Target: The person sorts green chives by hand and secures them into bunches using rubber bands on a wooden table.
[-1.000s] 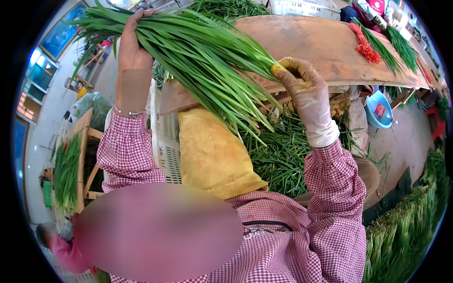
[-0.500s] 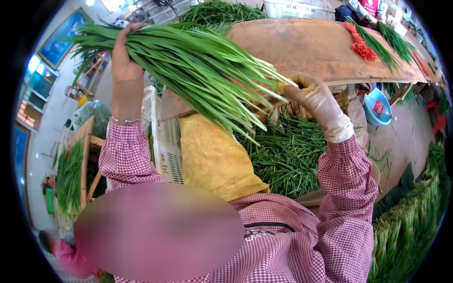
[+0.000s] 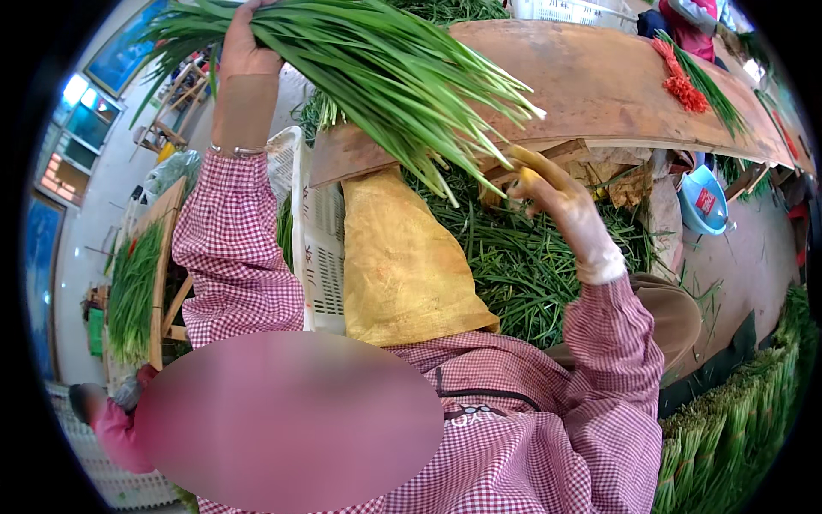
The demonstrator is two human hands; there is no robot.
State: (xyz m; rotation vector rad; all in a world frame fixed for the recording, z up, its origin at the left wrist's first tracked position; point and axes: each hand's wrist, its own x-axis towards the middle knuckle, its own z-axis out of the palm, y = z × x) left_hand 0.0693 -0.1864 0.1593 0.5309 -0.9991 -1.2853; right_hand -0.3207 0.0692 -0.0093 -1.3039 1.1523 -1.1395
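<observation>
My bare left hand [image 3: 248, 53] is wrapped round the leafy part of a large bundle of garlic chives [image 3: 385, 77], held up over the near edge of the table. The pale cut ends fan out to the right and downward, unevenly spread. Just beside the lowest stem ends is my right hand [image 3: 561, 201], in a thin pale glove with yellowed fingertips. Its forefinger stretches toward the stems and the other fingers are partly bent, with nothing plainly held between them.
The wooden table [image 3: 565, 77] carries red ties [image 3: 682, 81] and more chives. A yellow cloth [image 3: 407, 265] covers my lap beside a white crate [image 3: 321, 265]. Loose leaves [image 3: 531, 274] pile below the table. A blue basin [image 3: 704, 201] hangs right; tied bundles [image 3: 728, 428] stand lower right.
The bundle has risen in the view with my left hand. My right hand has come off the stem ends, moved slightly down, and its fingers have spread.
</observation>
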